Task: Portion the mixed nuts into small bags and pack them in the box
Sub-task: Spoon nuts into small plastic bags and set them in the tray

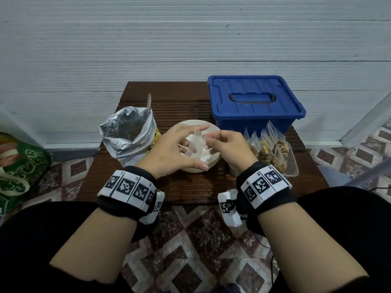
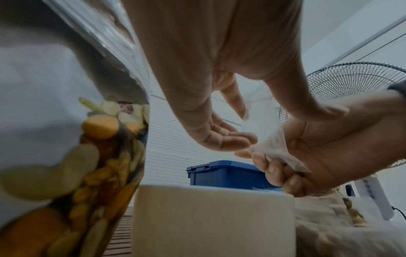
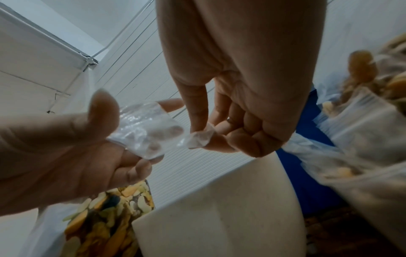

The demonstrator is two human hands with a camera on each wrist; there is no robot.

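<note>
Pinching an empty small bag above the bowl, the left hand and right hand tug its mouth apart for filling; the blue box waits at one o'clock.

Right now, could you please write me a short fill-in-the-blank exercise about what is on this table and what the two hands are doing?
1. Both hands, the left hand and the right hand, hold a small clear bag above the ____ bowl.
2. The lid of the blue box is ____.
3. The filled bags lie to the ____ of the bowl.
4. A spoon handle sticks out of the ____ pouch.

Missing words: white; shut; right; silver
</note>
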